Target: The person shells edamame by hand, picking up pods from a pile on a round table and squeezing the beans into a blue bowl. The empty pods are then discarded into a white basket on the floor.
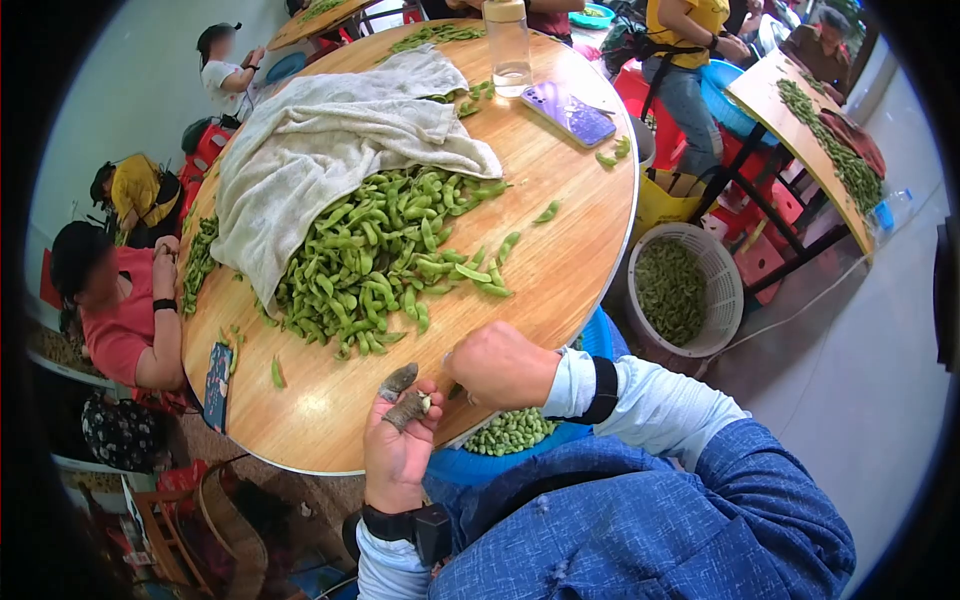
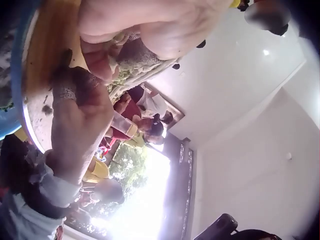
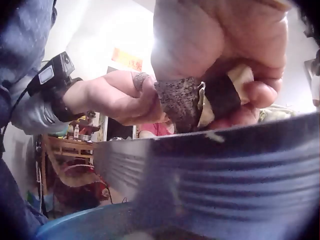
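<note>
Here both hands, left hand (image 1: 398,440) and right hand (image 1: 498,366), pinch one pod (image 1: 424,403) (over the blue basin (image 1: 470,466)).

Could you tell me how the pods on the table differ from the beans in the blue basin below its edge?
The pods are long, flat and whole, heaped partly under a towel; the beans are small, round and shelled, lying in the blue basin. Both are green.

The round table (image 1: 560,270) is made of smooth, shiny wood. A soft, wrinkled cloth towel (image 1: 330,150) is laid over the smooth green pods (image 1: 370,260). The white basket (image 1: 715,290) is made of plastic, and the bottle (image 1: 507,45) looks clear and shiny.
</note>
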Available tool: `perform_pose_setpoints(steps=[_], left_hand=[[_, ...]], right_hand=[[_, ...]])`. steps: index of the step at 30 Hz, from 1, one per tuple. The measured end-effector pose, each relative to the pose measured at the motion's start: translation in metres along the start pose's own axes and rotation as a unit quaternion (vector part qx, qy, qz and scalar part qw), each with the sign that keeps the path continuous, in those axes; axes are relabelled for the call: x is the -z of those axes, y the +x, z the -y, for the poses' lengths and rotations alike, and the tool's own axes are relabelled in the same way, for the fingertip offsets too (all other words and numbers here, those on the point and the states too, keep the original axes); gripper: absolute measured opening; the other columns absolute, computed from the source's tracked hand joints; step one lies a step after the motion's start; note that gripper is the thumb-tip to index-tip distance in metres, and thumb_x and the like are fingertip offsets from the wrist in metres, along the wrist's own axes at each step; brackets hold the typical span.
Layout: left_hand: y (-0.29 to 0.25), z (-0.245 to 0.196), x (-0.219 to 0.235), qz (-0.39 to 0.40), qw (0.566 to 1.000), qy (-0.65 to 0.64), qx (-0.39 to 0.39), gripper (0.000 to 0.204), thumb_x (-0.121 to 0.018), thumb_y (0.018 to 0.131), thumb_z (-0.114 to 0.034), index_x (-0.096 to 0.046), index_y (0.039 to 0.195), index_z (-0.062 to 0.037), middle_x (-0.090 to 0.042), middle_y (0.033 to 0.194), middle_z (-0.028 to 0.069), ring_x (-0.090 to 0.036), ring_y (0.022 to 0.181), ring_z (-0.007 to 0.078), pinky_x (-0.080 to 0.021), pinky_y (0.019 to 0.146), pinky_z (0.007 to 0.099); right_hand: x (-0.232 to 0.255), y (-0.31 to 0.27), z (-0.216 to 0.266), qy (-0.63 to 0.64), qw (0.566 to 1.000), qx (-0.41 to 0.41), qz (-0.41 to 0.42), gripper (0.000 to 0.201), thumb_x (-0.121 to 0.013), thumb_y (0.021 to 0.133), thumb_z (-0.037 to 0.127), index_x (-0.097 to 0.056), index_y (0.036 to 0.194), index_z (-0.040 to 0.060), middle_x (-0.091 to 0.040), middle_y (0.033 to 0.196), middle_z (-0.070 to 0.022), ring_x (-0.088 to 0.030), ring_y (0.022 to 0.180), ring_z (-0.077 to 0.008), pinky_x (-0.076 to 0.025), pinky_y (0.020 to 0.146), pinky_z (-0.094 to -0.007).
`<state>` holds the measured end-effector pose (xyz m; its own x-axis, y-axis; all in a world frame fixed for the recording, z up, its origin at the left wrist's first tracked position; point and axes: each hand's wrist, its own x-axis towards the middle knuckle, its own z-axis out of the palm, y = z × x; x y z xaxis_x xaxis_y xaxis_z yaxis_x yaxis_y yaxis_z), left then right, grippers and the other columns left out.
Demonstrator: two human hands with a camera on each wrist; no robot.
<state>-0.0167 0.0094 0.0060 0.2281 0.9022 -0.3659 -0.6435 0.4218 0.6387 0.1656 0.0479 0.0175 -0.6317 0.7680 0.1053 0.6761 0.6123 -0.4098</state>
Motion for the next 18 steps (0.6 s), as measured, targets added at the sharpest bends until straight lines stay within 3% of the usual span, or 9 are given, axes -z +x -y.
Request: perform_pose_setpoints(steps=[2,5,9,12,15,18], left_hand=[[0.003,-0.001,0.001,0.017,1.0,-0.022,0.002,0.025,-0.049,0.08,-0.001,-0.049,0.106,-0.0009,-0.056,0.087,0.013,-0.054,0.079,0.0208,-0.046,0.066,0.0271],[0.006,-0.002,-0.009,-0.019,0.999,0.013,-0.027,0.022,-0.048,0.081,-0.002,-0.051,0.103,-0.0012,-0.055,0.083,0.0102,-0.051,0.072,0.0179,-0.042,0.061,0.0246],[0.009,-0.003,-0.007,-0.016,0.996,0.034,-0.078,0.024,-0.049,0.08,-0.001,-0.051,0.104,-0.0018,-0.055,0.083,0.0094,-0.05,0.072,0.0174,-0.041,0.063,0.0245],[0.011,-0.006,-0.008,-0.029,0.993,0.051,-0.103,0.024,-0.049,0.08,-0.001,-0.051,0.104,-0.002,-0.055,0.082,0.0092,-0.05,0.071,0.0169,-0.041,0.063,0.0244],[0.011,-0.006,-0.008,-0.046,0.989,0.066,-0.125,0.024,-0.048,0.08,0.0,-0.052,0.104,-0.0021,-0.055,0.082,0.009,-0.05,0.071,0.0163,-0.041,0.063,0.0244],[0.014,-0.004,-0.007,-0.047,0.981,0.112,-0.15,0.023,-0.047,0.08,0.001,-0.052,0.103,-0.0023,-0.055,0.083,0.0086,-0.05,0.072,0.0154,-0.041,0.063,0.0243]], right_hand=[[-0.003,0.0,0.001,0.006,1.0,0.001,-0.014,0.012,-0.059,0.062,0.015,-0.058,0.059,0.0033,-0.058,0.061,-0.0151,-0.06,0.061,-0.0299,-0.045,0.053,-0.0377],[-0.007,-0.002,0.001,0.015,0.999,-0.001,-0.041,0.012,-0.059,0.062,0.015,-0.058,0.06,0.0032,-0.058,0.062,-0.0155,-0.06,0.062,-0.03,-0.045,0.054,-0.0378],[-0.003,-0.003,-0.002,0.037,0.998,0.007,-0.048,0.012,-0.059,0.061,0.015,-0.059,0.061,0.003,-0.058,0.062,-0.0153,-0.06,0.062,-0.0303,-0.045,0.054,-0.038],[0.01,0.003,0.003,0.012,0.999,0.008,0.041,0.012,-0.059,0.061,0.014,-0.059,0.062,0.0023,-0.058,0.061,-0.0154,-0.059,0.062,-0.0306,-0.045,0.055,-0.0385],[0.008,0.007,0.001,0.017,0.998,0.011,0.063,0.018,-0.061,0.057,0.015,-0.057,0.068,0.0003,-0.056,0.061,-0.0164,-0.058,0.061,-0.0325,-0.045,0.054,-0.0402],[0.009,-0.002,-0.006,0.087,0.996,-0.002,-0.02,0.012,-0.06,0.059,0.014,-0.061,0.066,0.0053,-0.058,0.063,-0.0148,-0.058,0.061,-0.0319,-0.045,0.055,-0.0395]])
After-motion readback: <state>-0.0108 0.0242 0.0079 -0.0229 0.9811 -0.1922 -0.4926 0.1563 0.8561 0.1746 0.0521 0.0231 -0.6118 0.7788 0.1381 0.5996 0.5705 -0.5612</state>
